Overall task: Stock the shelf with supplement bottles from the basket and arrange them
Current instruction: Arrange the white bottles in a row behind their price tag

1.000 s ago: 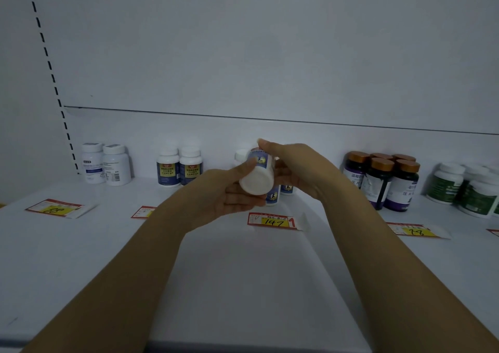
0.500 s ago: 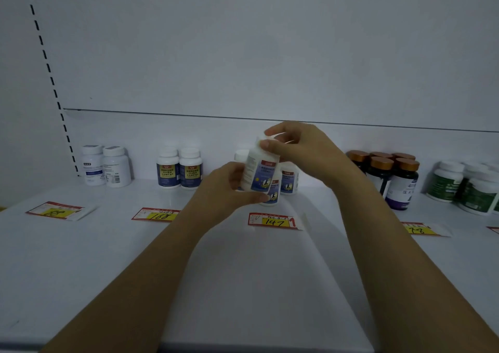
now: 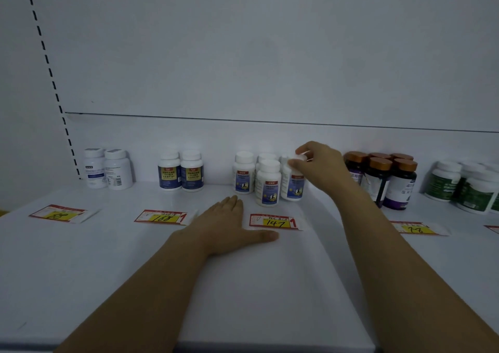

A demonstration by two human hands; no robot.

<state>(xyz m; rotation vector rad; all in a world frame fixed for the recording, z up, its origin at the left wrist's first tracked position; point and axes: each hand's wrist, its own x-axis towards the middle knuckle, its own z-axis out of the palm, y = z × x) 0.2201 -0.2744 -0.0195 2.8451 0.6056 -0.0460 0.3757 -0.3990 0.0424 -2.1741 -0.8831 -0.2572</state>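
White smooth plastic, the round bottle [image 3: 293,185] is held upright on the shelf [image 3: 243,285], cap [image 3: 299,157] up; the cap is pinched by the right hand [image 3: 322,167]. The left hand [image 3: 225,224] is laid flat.

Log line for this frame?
step: placing | right hand: grips cap of white bottle, upright beside matching bottles | left hand: flat on shelf

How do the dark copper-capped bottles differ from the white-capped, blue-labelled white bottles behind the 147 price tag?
The dark copper-capped bottles have dark bodies; the white blue-labelled bottles are white, caps included. The right hand grips one white bottle's cap; no hand grips the dark bottles. Both groups stand upright on the shelf.
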